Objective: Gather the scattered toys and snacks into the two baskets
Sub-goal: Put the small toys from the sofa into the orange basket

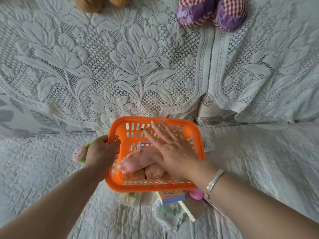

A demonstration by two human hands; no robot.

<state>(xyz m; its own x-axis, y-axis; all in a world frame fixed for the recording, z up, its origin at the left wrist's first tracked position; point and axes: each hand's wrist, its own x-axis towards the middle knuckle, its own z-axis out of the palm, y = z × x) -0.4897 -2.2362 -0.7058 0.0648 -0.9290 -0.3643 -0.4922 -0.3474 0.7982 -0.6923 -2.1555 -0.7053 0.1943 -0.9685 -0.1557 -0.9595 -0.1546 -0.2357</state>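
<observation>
An orange plastic basket (193,133) sits on the white bedspread in front of me. My left hand (101,150) grips its left rim. My right hand (172,149) hovers over the basket with fingers spread and straight, holding nothing. Inside lie a pale pink soft toy (138,161), two fuzzy orange pieces (153,171) and a small white-and-purple box (144,144). A pink knitted toy (78,154) lies just left of my left hand. Near the basket's front edge lie a small purple-edged box (172,197), a pink ball (196,194) and clear snack packets (170,213).
A lace floral cover (138,66) spreads over the far surface. A purple and red-checked plush toy (212,12) and a brown plush toy (96,4) sit at the top edge. A thin yellow card (187,211) lies beside the packets.
</observation>
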